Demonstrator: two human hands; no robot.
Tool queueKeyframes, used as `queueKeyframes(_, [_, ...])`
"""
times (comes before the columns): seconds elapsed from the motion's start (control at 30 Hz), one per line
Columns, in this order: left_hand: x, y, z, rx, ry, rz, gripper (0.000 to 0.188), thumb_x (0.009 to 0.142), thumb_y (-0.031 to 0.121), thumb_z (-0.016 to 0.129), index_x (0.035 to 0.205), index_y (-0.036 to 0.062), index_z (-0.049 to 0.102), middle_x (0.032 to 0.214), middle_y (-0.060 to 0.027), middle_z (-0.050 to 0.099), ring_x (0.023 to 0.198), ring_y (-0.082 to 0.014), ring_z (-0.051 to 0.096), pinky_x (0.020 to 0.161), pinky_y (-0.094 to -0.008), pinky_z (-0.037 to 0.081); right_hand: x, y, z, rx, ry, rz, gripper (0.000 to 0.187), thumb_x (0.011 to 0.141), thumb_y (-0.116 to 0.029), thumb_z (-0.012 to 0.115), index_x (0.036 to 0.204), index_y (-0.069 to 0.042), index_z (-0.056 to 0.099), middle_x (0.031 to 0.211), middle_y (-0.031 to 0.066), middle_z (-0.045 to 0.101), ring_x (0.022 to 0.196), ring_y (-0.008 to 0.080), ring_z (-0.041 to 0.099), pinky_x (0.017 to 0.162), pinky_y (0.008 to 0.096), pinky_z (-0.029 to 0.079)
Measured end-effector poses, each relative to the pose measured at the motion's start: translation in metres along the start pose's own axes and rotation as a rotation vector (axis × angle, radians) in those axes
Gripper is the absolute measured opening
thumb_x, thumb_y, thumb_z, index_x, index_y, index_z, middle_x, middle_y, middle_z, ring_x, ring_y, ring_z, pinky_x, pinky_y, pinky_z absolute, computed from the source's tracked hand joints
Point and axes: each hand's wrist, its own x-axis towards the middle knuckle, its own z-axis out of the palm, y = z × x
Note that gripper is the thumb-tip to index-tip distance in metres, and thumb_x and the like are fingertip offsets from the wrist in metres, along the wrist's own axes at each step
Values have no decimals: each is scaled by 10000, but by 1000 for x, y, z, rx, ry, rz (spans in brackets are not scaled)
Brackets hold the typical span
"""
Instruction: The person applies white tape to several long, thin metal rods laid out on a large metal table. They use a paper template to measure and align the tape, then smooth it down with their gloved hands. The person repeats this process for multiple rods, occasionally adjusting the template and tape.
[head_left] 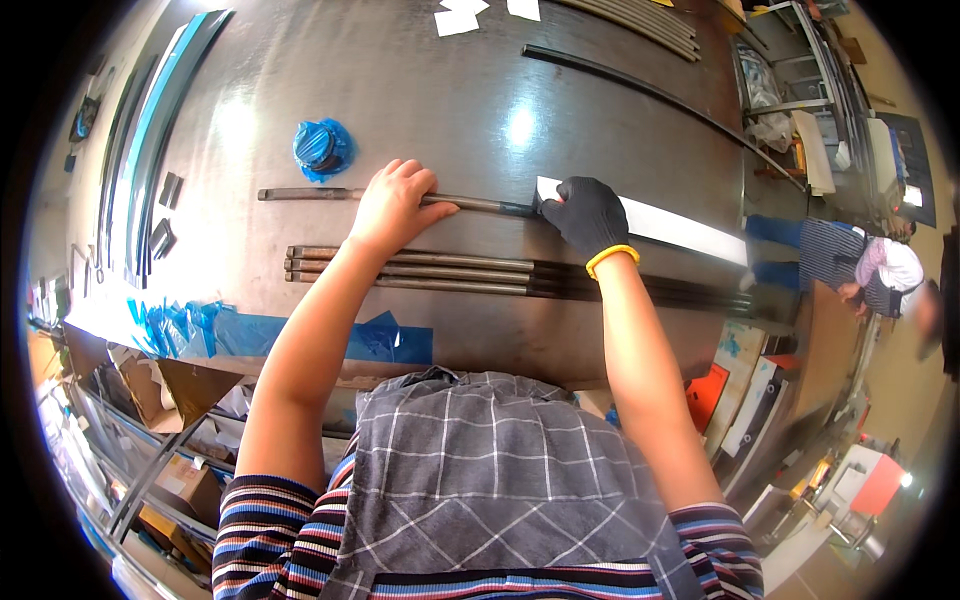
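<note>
A long brown metal rod (310,194) with a flattened, notched left end lies across the table. My bare left hand (398,205) is curled over it near its middle, thumb stretched along the rod. My right hand (588,215), in a black glove with a yellow cuff, grips where the rod's dark right part meets a long white strip (685,232). Whether the rod runs inside or under the strip is hidden by the glove. Closer to me, several similar rods (455,273) lie side by side, partly behind my forearms.
A blue plastic-wrapped round object (323,150) stands beyond my left hand. Blue film (270,335) lies along the near table edge. Farther off are a dark bar (640,85), a bundle of rods (640,28) and white papers (458,18). Another person (880,270) is at the right.
</note>
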Motion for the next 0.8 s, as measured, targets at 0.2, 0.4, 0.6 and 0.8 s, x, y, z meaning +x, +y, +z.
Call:
queueKeyframes(0.2, [1,1,-1,-7,0,-7,321,759,338,816,810,68,650,867,-73,607,910,-294,581,830,-413,496,-9,10,1,24,94,222,309,799,-384,652,810,-83,722,889,174,705,836,371,683,730,437,547])
queueKeyframes(0.4, [2,3,0,-2,0,-9,315,760,335,814,808,69,650,862,-72,606,906,-295,577,827,-417,495,-5,21,9,33,198,130,332,815,-398,655,780,-73,708,838,177,696,809,375,679,701,449,542])
queueKeyframes(0.6, [1,0,1,6,1,-13,312,744,319,827,825,75,650,866,-61,608,901,-289,573,818,-406,497,-11,21,5,68,322,114,290,826,-349,661,960,-92,689,989,143,685,926,338,671,746,448,537])
queueKeyframes(0.8, [2,2,-1,-7,-1,-8,322,762,340,813,816,69,649,861,-68,603,907,-290,574,824,-413,493,14,-13,19,-23,878,-292,412,757,-308,739,1036,-51,577,1109,132,538,1135,320,468,1033,498,347])
